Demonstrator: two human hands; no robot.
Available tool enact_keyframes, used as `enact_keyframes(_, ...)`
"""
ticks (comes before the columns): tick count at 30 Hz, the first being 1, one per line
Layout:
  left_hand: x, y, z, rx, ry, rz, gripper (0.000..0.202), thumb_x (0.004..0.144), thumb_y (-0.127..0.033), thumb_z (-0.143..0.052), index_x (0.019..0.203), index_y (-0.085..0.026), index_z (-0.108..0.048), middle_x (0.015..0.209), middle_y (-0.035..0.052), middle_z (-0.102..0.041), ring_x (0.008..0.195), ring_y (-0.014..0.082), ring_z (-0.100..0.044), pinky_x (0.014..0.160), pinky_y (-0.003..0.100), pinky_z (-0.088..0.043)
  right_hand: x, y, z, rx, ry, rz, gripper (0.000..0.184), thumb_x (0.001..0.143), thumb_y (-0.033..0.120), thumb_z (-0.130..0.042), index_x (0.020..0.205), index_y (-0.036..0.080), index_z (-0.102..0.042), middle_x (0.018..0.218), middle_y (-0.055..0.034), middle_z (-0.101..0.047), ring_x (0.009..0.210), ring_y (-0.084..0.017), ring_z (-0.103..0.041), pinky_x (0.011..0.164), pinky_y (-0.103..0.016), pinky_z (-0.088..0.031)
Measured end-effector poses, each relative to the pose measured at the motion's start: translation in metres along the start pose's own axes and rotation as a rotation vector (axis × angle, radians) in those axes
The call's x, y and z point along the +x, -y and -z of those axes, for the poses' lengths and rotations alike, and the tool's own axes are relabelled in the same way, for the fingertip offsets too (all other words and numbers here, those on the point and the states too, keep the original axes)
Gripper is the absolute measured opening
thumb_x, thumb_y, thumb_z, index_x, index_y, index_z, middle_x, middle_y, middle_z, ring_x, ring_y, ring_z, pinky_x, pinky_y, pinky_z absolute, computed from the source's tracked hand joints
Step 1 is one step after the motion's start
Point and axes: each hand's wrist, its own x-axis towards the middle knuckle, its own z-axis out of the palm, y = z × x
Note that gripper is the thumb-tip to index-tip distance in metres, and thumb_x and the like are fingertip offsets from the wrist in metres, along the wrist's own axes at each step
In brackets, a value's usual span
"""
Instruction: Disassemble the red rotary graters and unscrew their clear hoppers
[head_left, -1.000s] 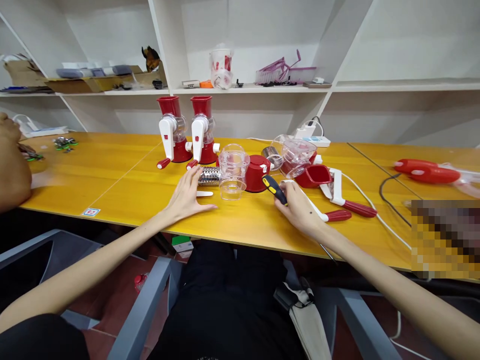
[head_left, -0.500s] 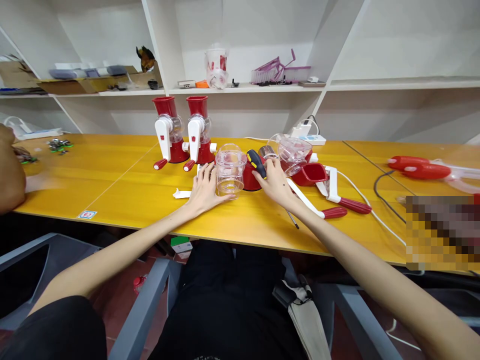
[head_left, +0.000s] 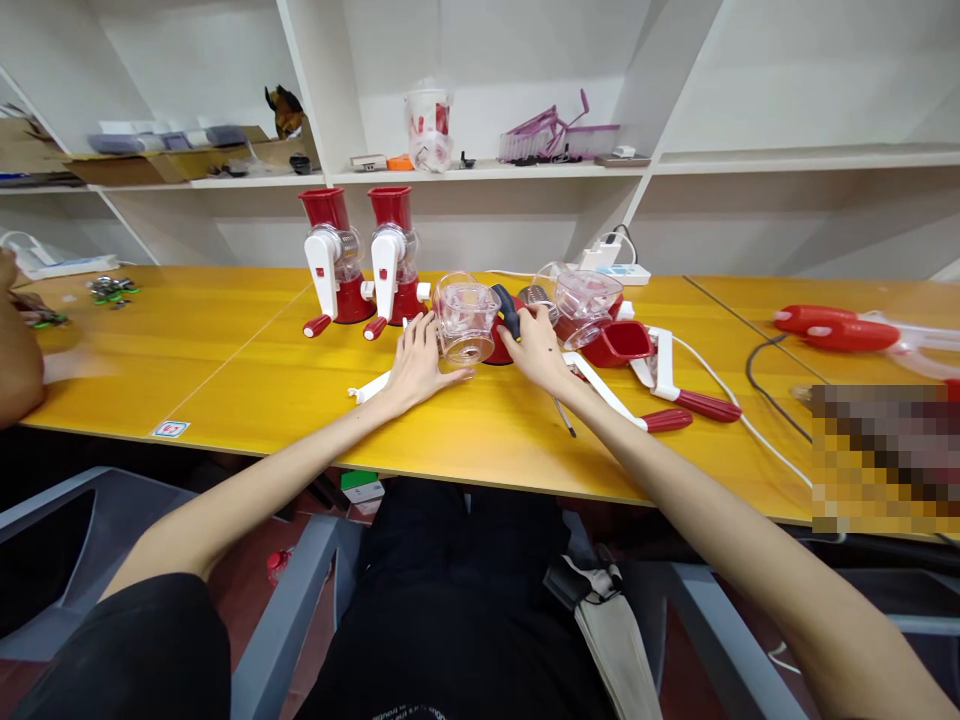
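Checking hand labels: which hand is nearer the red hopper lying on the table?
Right. The right hand is left of the hopper, holding the screwdriver; the left hand is farther left, beside the clear housing.

The clear housing [head_left: 466, 312] is made from transparent plastic, with a wide round rim above and a smaller ring at its lower end, which faces toward the near edge of the table [head_left: 480, 440]. Just beside it, on the right, is the red base [head_left: 496, 350], partly hidden. The screwdriver [head_left: 508, 312] is in the right hand [head_left: 536, 352]: its dark handle points up to the left, and its thin shaft slants down to the right.
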Motion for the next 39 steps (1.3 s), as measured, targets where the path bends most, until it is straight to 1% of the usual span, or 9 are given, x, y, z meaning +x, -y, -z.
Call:
enact_keyframes(4,-0.016,0.002,0.012,0.004,0.011,-0.044,0.103,0.079,-0.067,-0.069,0.152,-0.008,-0.027,0.159,0.0253,-0.034,0.154,0.0403,-0.023,0.127,0.059,-0.019,-0.012,0.003,0.009,-0.032,0.011,0.003,0.051,0.094,0.048,-0.052,0.127,0.010,-0.055,0.127,-0.0101,-0.057,0.120,-0.011,-0.056,0.107,-0.034,-0.053)
enact_keyframes(7,-0.045,0.007,0.034,0.058,0.030,-0.061,0.081,0.092,-0.053,-0.058,0.153,-0.009,-0.026,0.161,0.0250,-0.030,0.154,0.0402,-0.023,0.125,0.060,-0.025,-0.030,0.004,0.025,-0.074,0.063,0.004,0.051,0.094,0.049,-0.050,0.127,0.010,-0.054,0.124,-0.0100,-0.057,0.114,-0.010,-0.057,0.103,-0.031,-0.055)
enact_keyframes(12,-0.089,0.029,0.066,0.213,0.156,0.088,0.052,0.098,-0.039,-0.047,0.139,-0.008,-0.047,0.139,0.0249,-0.053,0.128,0.0420,-0.053,0.106,0.062,-0.045,-0.065,-0.004,0.064,-0.159,0.244,0.038,0.048,0.095,0.051,-0.047,0.116,0.008,-0.057,0.104,-0.0060,-0.061,0.097,-0.005,-0.057,0.091,-0.024,-0.055)
enact_keyframes(15,-0.101,0.038,0.078,0.064,0.224,0.086,0.039,0.101,-0.038,-0.041,0.129,-0.015,-0.055,0.119,0.0156,-0.063,0.111,0.0335,-0.060,0.097,0.054,-0.052,-0.093,-0.024,0.092,-0.236,0.304,0.009,0.046,0.096,0.051,-0.044,0.110,0.008,-0.057,0.090,-0.0029,-0.059,0.081,-0.001,-0.052,0.079,-0.017,-0.051)
enact_keyframes(19,-0.107,0.023,0.085,-0.199,0.325,-0.113,0.031,0.102,-0.038,-0.045,0.125,-0.023,-0.058,0.118,0.0086,-0.064,0.110,0.0254,-0.062,0.099,0.042,-0.053,-0.130,-0.057,0.121,-0.390,0.250,-0.103,0.045,0.097,0.050,-0.043,0.105,0.007,-0.055,0.088,-0.0033,-0.057,0.072,0.000,-0.044,0.071,-0.015,-0.042)
enact_keyframes(23,-0.099,-0.019,0.070,-0.298,0.399,-0.242,0.031,0.104,-0.036,-0.042,0.131,-0.026,-0.055,0.123,0.0087,-0.059,0.116,0.0236,-0.060,0.102,0.039,-0.052,-0.147,-0.075,0.124,-0.467,0.263,-0.144,0.047,0.097,0.050,-0.043,0.115,0.008,-0.054,0.095,-0.0048,-0.059,0.076,-0.001,-0.048,0.073,-0.016,-0.045)
enact_keyframes(30,-0.054,-0.094,0.011,-0.131,0.353,-0.314,0.029,0.102,-0.027,-0.042,0.125,-0.018,-0.057,0.116,0.0138,-0.057,0.106,0.0275,-0.056,0.095,0.046,-0.053,-0.142,-0.074,0.108,-0.515,0.379,-0.180,0.048,0.095,0.047,-0.049,0.124,0.009,-0.054,0.109,-0.0068,-0.060,0.097,-0.005,-0.058,0.089,-0.023,-0.055)
enact_keyframes(33,-0.035,-0.103,-0.005,-0.131,0.339,-0.356,0.028,0.103,-0.025,-0.036,0.122,-0.018,-0.057,0.115,0.0138,-0.057,0.105,0.0274,-0.054,0.093,0.046,-0.053,-0.139,-0.073,0.112,-0.531,0.409,-0.208,0.047,0.095,0.046,-0.050,0.123,0.009,-0.055,0.110,-0.0071,-0.060,0.100,-0.006,-0.058,0.092,-0.024,-0.056)
enact_keyframes(39,-0.008,-0.100,-0.027,-0.129,0.305,-0.389,0.029,0.104,-0.023,-0.034,0.118,-0.017,-0.058,0.116,0.0131,-0.058,0.105,0.0252,-0.054,0.096,0.041,-0.050,-0.138,-0.070,0.121,-0.563,0.438,-0.287,0.047,0.095,0.046,-0.050,0.123,0.009,-0.055,0.111,-0.0075,-0.061,0.102,-0.006,-0.059,0.094,-0.026,-0.057)
